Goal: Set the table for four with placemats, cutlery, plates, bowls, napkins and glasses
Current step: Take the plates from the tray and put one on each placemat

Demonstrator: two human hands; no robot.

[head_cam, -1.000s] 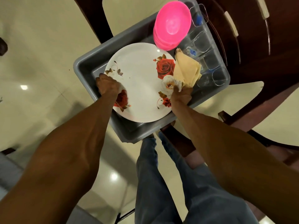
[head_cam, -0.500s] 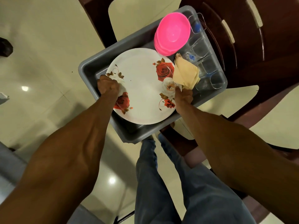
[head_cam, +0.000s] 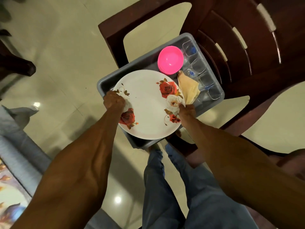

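Both hands, left hand and right hand, grip opposite rims of the white rose-patterned plate, fingers clamped; it has risen above the grey plastic tub, so plates go out next.

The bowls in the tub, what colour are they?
Bright pink bowls, clearest in the head view.

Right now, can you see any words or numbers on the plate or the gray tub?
None: no words or numbers are readable.
Plate: only rose pictures.
Gray tub, pink bowls, tan napkin: plain.
Glasses: blue marks, too small to read.
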